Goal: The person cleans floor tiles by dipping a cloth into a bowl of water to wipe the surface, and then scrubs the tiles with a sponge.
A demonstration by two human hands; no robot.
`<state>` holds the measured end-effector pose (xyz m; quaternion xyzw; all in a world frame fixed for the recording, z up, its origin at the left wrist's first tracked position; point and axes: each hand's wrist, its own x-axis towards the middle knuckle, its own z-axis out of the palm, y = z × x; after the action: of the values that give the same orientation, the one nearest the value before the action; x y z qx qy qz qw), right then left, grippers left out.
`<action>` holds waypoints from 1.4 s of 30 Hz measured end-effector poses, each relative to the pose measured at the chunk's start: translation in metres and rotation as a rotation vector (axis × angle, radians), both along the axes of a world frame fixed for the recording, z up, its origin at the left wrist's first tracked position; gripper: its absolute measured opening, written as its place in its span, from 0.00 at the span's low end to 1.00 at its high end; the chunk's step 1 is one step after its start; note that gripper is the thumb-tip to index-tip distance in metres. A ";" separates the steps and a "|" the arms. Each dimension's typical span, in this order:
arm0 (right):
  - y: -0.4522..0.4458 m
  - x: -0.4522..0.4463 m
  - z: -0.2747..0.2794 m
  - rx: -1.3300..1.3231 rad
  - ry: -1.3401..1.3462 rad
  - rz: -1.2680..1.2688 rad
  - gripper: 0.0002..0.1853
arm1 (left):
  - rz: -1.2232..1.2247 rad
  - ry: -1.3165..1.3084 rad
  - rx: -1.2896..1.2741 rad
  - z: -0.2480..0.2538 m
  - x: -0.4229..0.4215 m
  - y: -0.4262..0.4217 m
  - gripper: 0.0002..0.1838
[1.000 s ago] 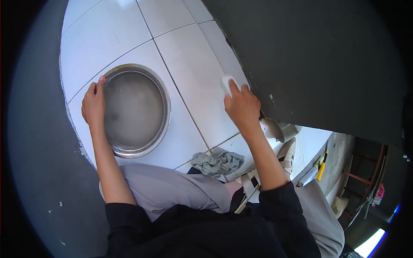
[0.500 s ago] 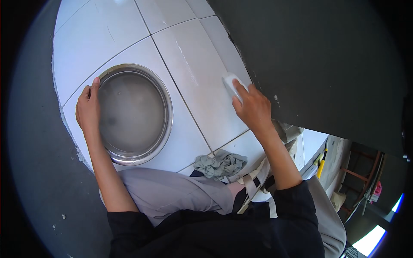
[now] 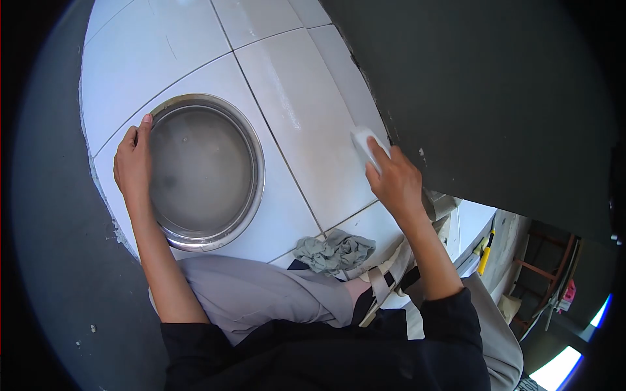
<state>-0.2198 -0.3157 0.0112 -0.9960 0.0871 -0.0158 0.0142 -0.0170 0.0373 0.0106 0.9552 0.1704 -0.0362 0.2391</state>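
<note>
My left hand (image 3: 135,156) is closed on the left rim of a round metal basin (image 3: 259,176), thumb on top of the edge. Cloudy greyish liquid fills part of the basin, which rests on white floor tiles (image 3: 287,156). Over to the right, my right hand (image 3: 396,182) grips a white oblong block (image 3: 369,144) with rounded ends, against the tile beside the dark wall. The block is partly hidden by my fingers, and its underside does not show. A crumpled grey-green cloth (image 3: 336,251) lies on the tiles between the basin and my right forearm.
A dark grey wall (image 3: 469,98) borders the tiles on the right, and a dark surface (image 3: 52,195) borders them on the left. My bent leg (image 3: 261,287) lies just below the basin. A yellow-handled tool (image 3: 484,259) and a brown rack (image 3: 544,270) are at the lower right.
My right hand has moved with the white block toward me and slightly right along the wall side. My left hand stays on the basin rim.
</note>
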 end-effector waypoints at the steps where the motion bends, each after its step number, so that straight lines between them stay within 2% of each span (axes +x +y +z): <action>1: -0.001 -0.009 0.001 0.016 0.020 -0.012 0.24 | -0.003 0.001 0.010 0.000 0.000 0.000 0.33; 7: -0.006 0.047 -0.005 0.014 0.000 -0.029 0.24 | -0.013 -0.028 0.003 -0.003 0.001 0.001 0.33; 13: 0.000 0.000 0.004 0.000 0.108 -0.035 0.24 | 0.001 -0.001 -0.003 0.000 0.001 0.000 0.33; 19: -0.006 0.056 -0.012 -0.057 -0.036 -0.008 0.26 | 0.009 -0.029 0.005 -0.003 0.000 -0.001 0.33; 25: 0.005 0.006 0.002 -0.021 0.089 -0.023 0.24 | -0.005 -0.020 -0.011 0.000 -0.001 -0.001 0.33; 31: -0.002 0.068 -0.011 -0.061 -0.025 -0.034 0.25 | 0.004 -0.022 0.001 -0.001 -0.001 -0.003 0.33; 37: 0.009 0.008 0.002 -0.021 0.072 -0.020 0.23 | 0.005 -0.003 -0.007 0.001 -0.001 -0.001 0.33; 40: 0.005 0.028 -0.004 -0.091 -0.016 0.027 0.23 | 0.000 -0.017 -0.008 -0.001 -0.001 0.000 0.33; 42: 0.004 0.069 -0.011 -0.097 -0.017 -0.028 0.24 | -0.006 -0.025 -0.003 -0.002 0.000 -0.001 0.33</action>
<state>-0.1510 -0.3114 -0.0003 -0.9940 0.0998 -0.0289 -0.0336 -0.0173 0.0360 0.0087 0.9558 0.1643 -0.0254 0.2423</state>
